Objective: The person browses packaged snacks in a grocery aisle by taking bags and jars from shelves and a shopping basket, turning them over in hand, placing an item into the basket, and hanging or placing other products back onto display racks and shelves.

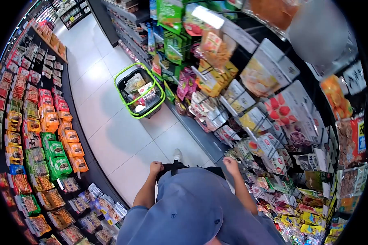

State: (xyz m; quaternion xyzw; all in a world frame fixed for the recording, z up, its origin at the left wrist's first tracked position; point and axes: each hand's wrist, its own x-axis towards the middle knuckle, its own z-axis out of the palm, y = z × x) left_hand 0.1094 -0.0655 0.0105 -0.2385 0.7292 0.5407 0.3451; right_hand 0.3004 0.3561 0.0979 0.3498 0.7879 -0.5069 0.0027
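My left hand (156,167) hangs beside my body with its fingers curled into a loose fist, and nothing shows in it. On the other side, my right hand (231,165) is also curled closed, close to the lower edge of the right-hand shelf, and no object shows in it. Ahead of me on the floor stands a black shopping basket (151,112) with a bright green rim and handle. Inside the basket lie a few packaged goods, among them a white-labelled pack (146,90). Neither hand touches the basket or the shelves.
To the right, a hanging rack holds many snack bags, including a yellow bag (216,77) and a strawberry pack (279,107). A left shelf carries rows of orange packs (72,149) and green packs (61,166). A tiled aisle floor (95,96) runs between them.
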